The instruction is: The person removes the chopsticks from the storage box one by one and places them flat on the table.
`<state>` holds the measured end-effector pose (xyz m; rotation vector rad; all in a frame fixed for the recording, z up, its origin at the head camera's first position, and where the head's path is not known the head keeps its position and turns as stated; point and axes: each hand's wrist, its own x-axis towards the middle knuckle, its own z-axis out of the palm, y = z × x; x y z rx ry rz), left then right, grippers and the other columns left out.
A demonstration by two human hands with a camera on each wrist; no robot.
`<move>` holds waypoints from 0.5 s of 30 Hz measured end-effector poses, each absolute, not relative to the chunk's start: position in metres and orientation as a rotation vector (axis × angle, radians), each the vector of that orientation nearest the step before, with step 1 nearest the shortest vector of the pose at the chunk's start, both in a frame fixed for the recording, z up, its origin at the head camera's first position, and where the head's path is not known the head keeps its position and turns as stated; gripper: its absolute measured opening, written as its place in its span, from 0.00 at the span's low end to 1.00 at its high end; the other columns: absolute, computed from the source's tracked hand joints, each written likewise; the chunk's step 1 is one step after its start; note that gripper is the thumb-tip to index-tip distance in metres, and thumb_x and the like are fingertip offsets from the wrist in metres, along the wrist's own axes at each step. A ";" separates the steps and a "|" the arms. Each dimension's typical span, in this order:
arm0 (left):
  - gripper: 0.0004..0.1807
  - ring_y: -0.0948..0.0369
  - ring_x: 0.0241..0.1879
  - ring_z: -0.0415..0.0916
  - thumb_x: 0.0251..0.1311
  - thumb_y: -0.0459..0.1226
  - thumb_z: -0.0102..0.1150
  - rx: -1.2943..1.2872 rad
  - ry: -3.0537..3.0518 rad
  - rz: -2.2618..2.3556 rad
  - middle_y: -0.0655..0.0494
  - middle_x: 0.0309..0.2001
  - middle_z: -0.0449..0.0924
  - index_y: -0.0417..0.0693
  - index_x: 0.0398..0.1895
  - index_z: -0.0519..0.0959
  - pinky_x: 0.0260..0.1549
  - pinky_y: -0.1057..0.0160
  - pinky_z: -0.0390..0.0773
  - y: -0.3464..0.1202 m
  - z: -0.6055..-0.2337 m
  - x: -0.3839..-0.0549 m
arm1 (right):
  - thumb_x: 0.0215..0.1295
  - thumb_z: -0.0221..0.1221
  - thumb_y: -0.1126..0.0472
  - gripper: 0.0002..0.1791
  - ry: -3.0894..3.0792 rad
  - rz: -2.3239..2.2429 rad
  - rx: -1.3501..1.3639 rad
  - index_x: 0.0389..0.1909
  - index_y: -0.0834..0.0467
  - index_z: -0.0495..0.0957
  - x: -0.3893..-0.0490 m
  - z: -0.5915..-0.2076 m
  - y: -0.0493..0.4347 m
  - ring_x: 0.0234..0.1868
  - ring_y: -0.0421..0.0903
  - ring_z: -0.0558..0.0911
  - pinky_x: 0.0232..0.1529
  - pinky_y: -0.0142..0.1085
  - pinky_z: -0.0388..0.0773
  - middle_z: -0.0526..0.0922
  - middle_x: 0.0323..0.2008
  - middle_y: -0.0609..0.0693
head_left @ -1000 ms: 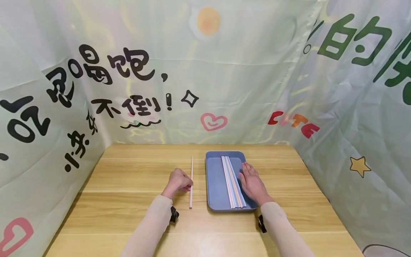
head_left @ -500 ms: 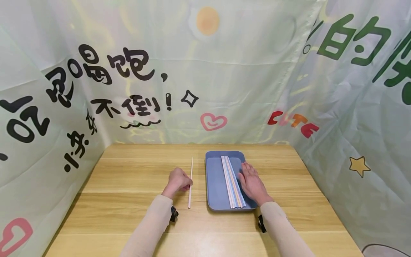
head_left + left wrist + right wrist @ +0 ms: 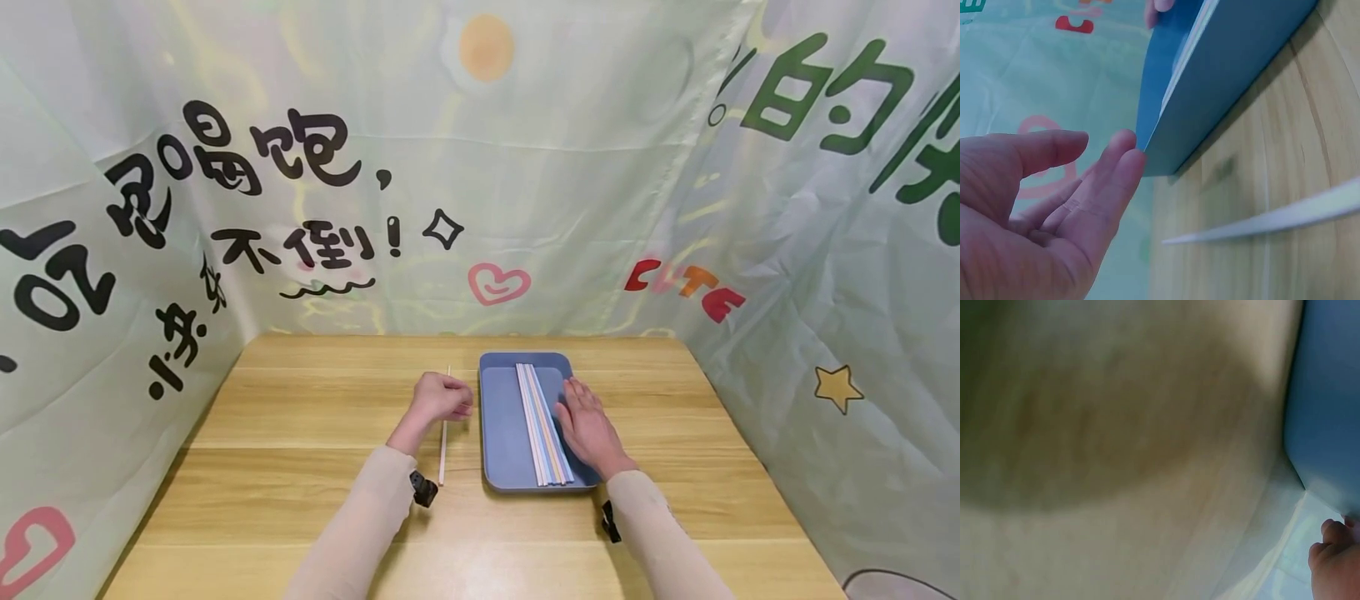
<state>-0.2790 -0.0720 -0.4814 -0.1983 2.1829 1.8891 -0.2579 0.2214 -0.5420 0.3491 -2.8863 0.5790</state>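
In the head view a blue tray (image 3: 504, 425) stands on the table, and several pastel chopsticks (image 3: 543, 433) lie side by side in it. One pale pink chopstick (image 3: 442, 458) lies on the table left of the tray. My left hand (image 3: 441, 398) hovers over that chopstick, hiding its middle; the left wrist view shows thumb and fingers (image 3: 1125, 165) apart with nothing between them, near the tray's side wall. My right hand (image 3: 592, 427) rests on the tray's right rim, fingers straight; only part of it (image 3: 1338, 562) appears in the right wrist view.
The wooden table (image 3: 315, 425) reaches back to a printed cloth wall (image 3: 570, 200), with further cloth walls at left and right. A small black camera (image 3: 423, 490) sits on the left wrist, another (image 3: 611, 522) on the right.
My left hand has let go of the single chopstick, which lies slightly further left than before, and has risen rightward toward the tray. The right hand has stayed on the tray's rim.
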 end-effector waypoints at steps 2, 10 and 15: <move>0.14 0.58 0.27 0.89 0.64 0.26 0.64 -0.183 2.157 1.902 0.32 0.41 0.89 0.28 0.51 0.85 0.38 0.54 0.92 -0.068 -0.482 -0.280 | 0.85 0.47 0.53 0.33 -2.886 0.574 0.348 0.78 0.72 0.59 -0.258 -0.543 0.221 0.80 0.69 0.61 0.81 0.62 0.58 0.60 0.79 0.70; 0.16 0.62 0.24 0.86 0.62 0.25 0.65 -0.154 2.123 1.910 0.38 0.35 0.90 0.26 0.53 0.84 0.31 0.60 0.91 -0.048 -0.481 -0.280 | 0.83 0.49 0.56 0.31 -2.814 0.582 0.377 0.75 0.74 0.62 -0.258 -0.544 0.222 0.78 0.70 0.65 0.78 0.64 0.62 0.65 0.76 0.72; 0.15 0.63 0.23 0.84 0.61 0.24 0.64 -0.143 2.124 1.909 0.39 0.33 0.90 0.25 0.51 0.84 0.29 0.62 0.90 -0.035 -0.482 -0.279 | 0.84 0.48 0.55 0.32 -2.829 0.584 0.376 0.77 0.73 0.61 -0.257 -0.544 0.222 0.78 0.69 0.64 0.79 0.63 0.61 0.63 0.77 0.71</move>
